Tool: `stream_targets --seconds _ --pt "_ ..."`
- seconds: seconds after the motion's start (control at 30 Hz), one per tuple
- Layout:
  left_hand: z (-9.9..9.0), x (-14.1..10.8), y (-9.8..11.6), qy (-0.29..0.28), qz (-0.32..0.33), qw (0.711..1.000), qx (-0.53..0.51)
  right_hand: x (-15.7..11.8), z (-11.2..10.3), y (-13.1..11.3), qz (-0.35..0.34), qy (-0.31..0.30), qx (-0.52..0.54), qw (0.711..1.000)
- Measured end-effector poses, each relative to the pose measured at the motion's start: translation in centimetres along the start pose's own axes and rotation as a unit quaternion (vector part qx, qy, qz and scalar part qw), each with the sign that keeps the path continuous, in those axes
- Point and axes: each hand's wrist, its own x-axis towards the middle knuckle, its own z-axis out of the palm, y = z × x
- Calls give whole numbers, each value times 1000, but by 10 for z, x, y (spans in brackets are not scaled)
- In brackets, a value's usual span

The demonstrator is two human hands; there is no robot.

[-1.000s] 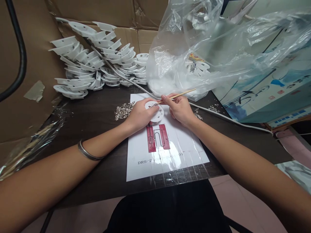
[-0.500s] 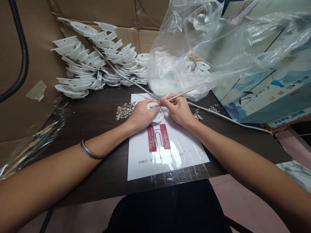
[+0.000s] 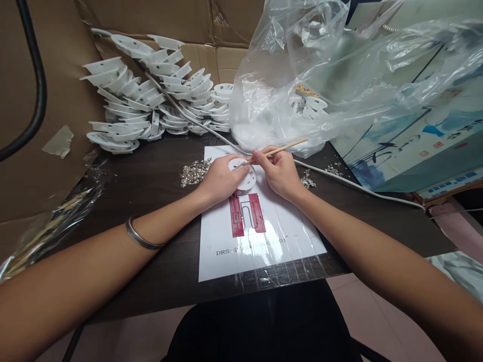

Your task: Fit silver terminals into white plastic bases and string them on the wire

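Note:
My left hand (image 3: 222, 176) grips a round white plastic disc (image 3: 248, 182) by its left side, thumb on top. In my right hand (image 3: 277, 168) is a thin wooden stick (image 3: 289, 146), pinched near its lower end, whose tip touches or nearly touches the upper part of the disc. The disc is over a white sheet (image 3: 222, 266) with a red printed picture (image 3: 247, 215). Beside my left hand lies a heap of small shiny metal parts (image 3: 193, 173). A smaller metal cluster (image 3: 307, 180) sits just right of my right hand.
Stacked white discs (image 3: 128, 103) fill the back left. A clear plastic bag (image 3: 264, 100) stands behind my hands. A grey cable (image 3: 362, 187) crosses the dark table (image 3: 143, 271). Bagged sticks (image 3: 56, 226) lie at left, and a painted box (image 3: 407, 130) at right.
The stick and my right hand have shifted slightly to the right, leaving a bit more of the disc showing. My left hand keeps its grip.

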Motion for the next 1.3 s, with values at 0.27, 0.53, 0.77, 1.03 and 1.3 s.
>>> stream_targets --seconds 0.27,0.53,0.77,1.03,1.3 --pt "0 0 0 -6 -1 1000 -10 0 0 0 -1 2 -15 1000" --pt "0 1 -2 0 -2 1000 -6 0 0 -2 -8 0 -30 1000" --pt "1 1 -2 3 3 1000 28 -1 0 -4 -4 -2 -59 998" --pt "2 2 -4 0 -4 1000 24 2 0 -3 9 -1 -66 998" --pt "2 1 -2 -2 -2 999 35 4 -2 0 18 -4 -58 998"
